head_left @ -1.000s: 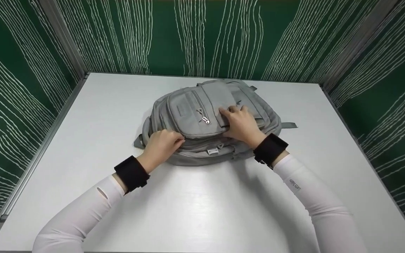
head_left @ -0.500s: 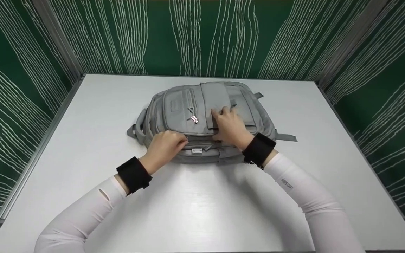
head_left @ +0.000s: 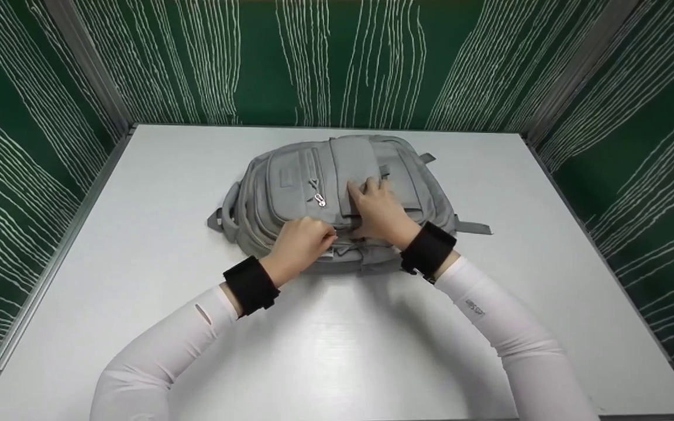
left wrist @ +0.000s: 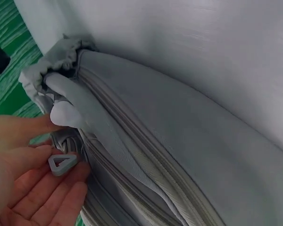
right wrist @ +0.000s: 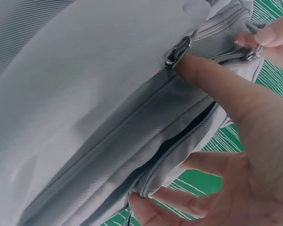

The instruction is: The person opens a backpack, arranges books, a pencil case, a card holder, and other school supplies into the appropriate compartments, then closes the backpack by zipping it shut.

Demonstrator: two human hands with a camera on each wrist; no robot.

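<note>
A grey backpack (head_left: 290, 169) lies on its back on a white table, its top handle toward the left. My left hand (head_left: 303, 242) is at the near side of it and pinches a triangular zipper pull (left wrist: 62, 164) between thumb and fingers. Close by on the right, my right hand (head_left: 381, 211) grips the bag's front, fingertips over the flap edge and thumb down on the side. In the right wrist view that thumb presses beside a metal zipper slider (right wrist: 178, 52); a dark gap shows between the zip edges below it.
The white table (head_left: 325, 351) spreads around the bag on every side. Green walls with white streaks (head_left: 267, 64) stand behind and at both sides. A strap end (head_left: 474, 227) sticks out right of the bag, and another zipper pull (head_left: 320, 200) hangs on the front pocket.
My left hand has moved right along the bag's side with the zipper pull, nearing my right hand. The right hand keeps its grip, and the bag has turned slightly and shifted left in view.
</note>
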